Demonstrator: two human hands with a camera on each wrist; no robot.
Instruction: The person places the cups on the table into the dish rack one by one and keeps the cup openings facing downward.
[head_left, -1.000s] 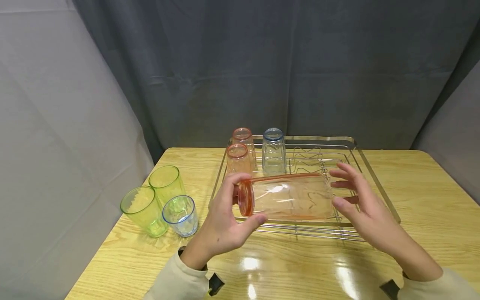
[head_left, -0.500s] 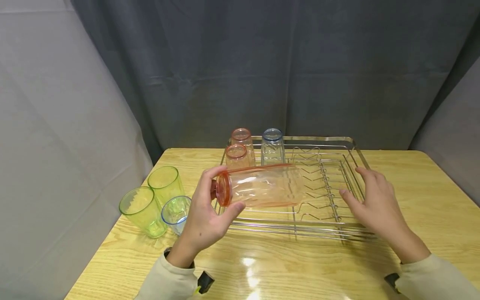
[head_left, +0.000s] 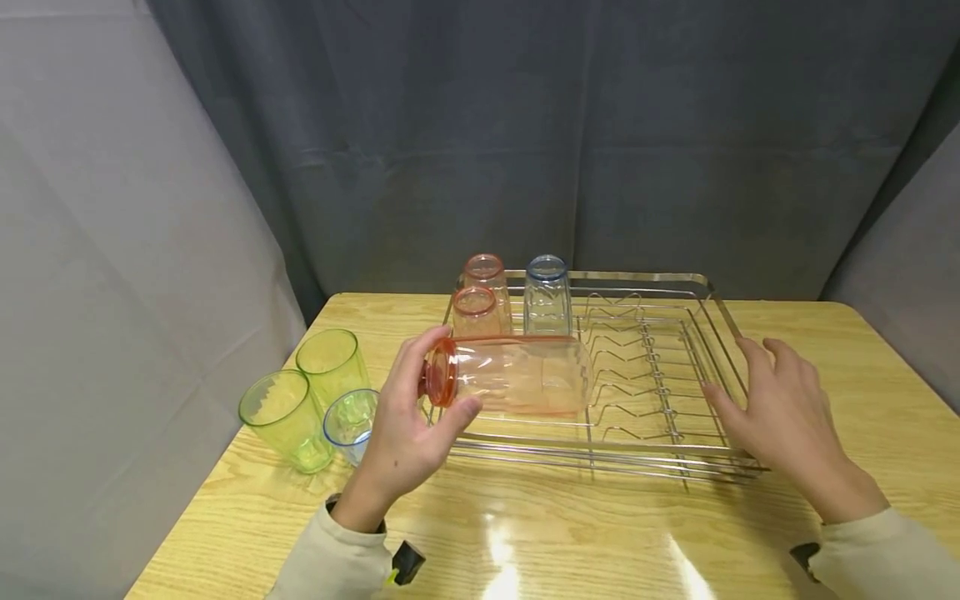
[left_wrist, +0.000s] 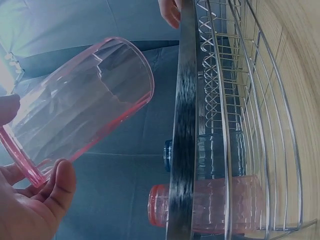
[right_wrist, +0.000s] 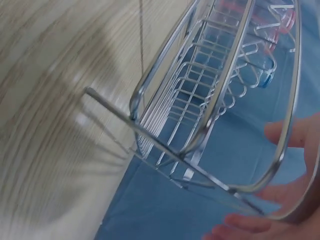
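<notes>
Apparently mid-placement, gripping the orange glass sideways by its base above the wire rack with curled fingers of the left hand, holding the right hand relaxed by its rim, probably needing next to tip the glass mouth-down.

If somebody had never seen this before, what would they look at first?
Probably the big see-through orange glass held sideways in the left hand, near the middle of the head view. Next, maybe the two bright green glasses standing on the table, left of the metal rack. Then perhaps the three upside-down glasses on the rack's left side.
</notes>
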